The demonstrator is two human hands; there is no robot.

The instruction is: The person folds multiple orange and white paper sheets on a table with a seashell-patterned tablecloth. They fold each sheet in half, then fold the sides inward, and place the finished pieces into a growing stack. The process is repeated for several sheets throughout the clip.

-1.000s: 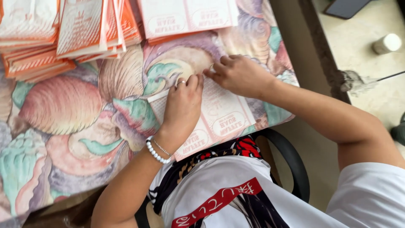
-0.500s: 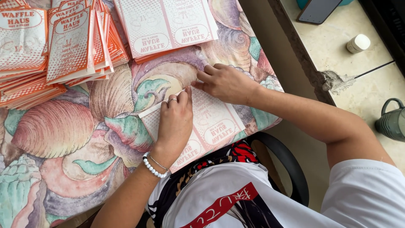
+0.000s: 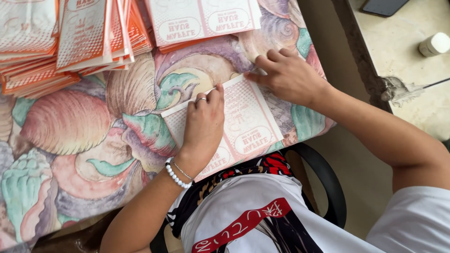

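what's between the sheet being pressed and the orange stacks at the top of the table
In the head view, only bare shell-patterned tablecloth lies between the flat printed sheet under both hands and the orange-and-white stacks; nothing else sits on that stretch.

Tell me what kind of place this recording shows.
Probably a home or small shop set up for hand packaging work. A table under a seashell-print cloth holds stacks of orange-and-white paper sleeves, both hands press one flat sheet, and a stone counter stands alongside.

A small food-shop packing spot: stacks of flat orange-and-white paper bags (image 3: 70, 42) lie beyond the hands, on a shell-patterned tablecloth (image 3: 70, 122).
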